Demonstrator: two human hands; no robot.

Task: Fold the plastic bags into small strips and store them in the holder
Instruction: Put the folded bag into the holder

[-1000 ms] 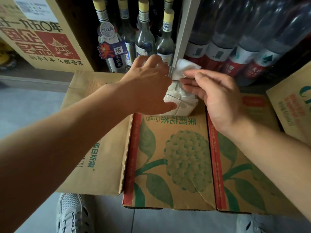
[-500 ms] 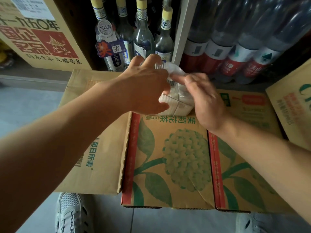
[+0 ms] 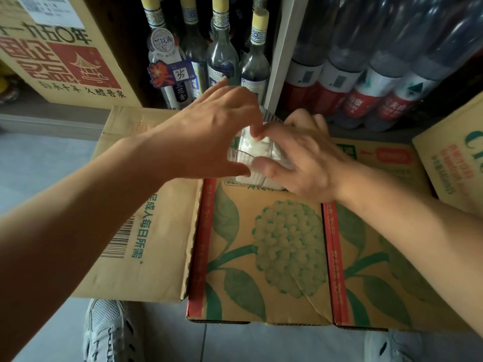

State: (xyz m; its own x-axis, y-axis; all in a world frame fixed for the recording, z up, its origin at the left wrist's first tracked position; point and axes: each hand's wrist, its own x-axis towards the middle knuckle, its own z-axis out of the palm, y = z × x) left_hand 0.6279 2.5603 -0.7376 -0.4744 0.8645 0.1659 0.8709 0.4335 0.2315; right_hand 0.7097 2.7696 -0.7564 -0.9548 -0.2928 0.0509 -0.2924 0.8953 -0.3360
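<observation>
A clear ribbed plastic holder [image 3: 244,155] stands at the far edge of a flat cardboard box printed with green flowers [image 3: 277,246]. White folded plastic bags [image 3: 264,147] fill it. My left hand [image 3: 209,137] grips the holder's left side, thumb low on the front wall and fingers arched over the top. My right hand [image 3: 311,163] wraps the right side, with the thumb on the front wall. Its index fingertip presses down on the white bags, and the other fingers curl behind. Most of the holder is hidden by both hands.
Glass bottles [image 3: 222,56] and shrink-wrapped red-labelled water bottles [image 3: 366,82] stand just behind the holder, split by a white shelf post [image 3: 282,53]. Another flattened carton [image 3: 146,205] lies left, more boxes [image 3: 452,163] right. My shoes [image 3: 109,333] are on the grey floor tiles below.
The folded white bag my right hand held above the holder has gone down inside it. My right hand dropped to the holder's side; my left hand stayed on it.
</observation>
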